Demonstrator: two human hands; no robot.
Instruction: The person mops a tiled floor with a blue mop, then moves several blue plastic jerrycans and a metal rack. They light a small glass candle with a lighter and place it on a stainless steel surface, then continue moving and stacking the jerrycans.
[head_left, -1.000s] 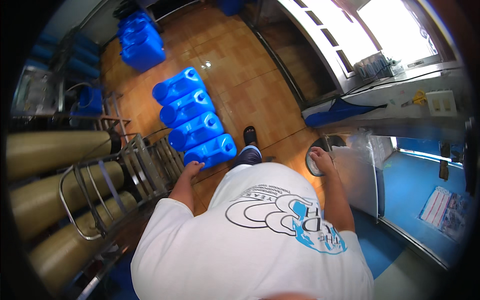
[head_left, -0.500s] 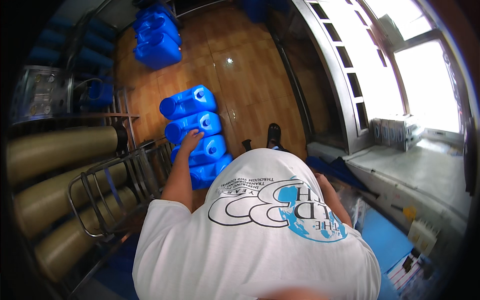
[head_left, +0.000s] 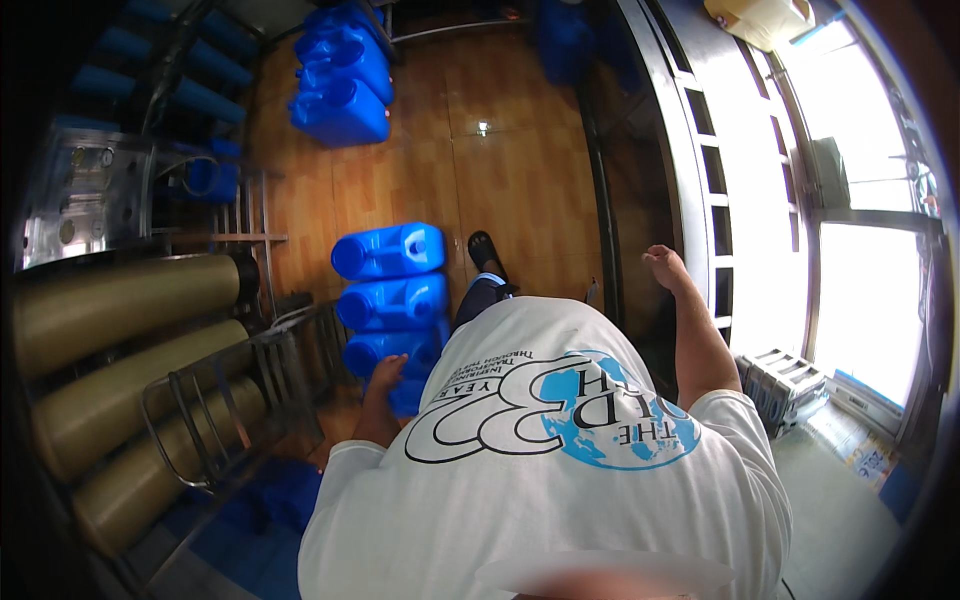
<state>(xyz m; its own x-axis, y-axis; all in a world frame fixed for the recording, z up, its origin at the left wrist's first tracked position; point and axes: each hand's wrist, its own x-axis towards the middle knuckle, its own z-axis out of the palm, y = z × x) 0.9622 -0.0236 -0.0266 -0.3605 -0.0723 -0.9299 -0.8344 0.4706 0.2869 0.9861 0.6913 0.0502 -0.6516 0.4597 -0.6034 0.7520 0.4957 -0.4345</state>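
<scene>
So my left hand (head_left: 385, 375) has dropped from the 2nd jug down to the nearest blue jug (head_left: 400, 352) in the row of 4 on the wood floor (head_left: 500, 170), can't tell its grip. Right hand (head_left: 664, 267) hangs loosely curled, holding nothing.

Daylight glare from window (head_left: 870, 290) at right; left dim; fisheye-bent edges.
</scene>
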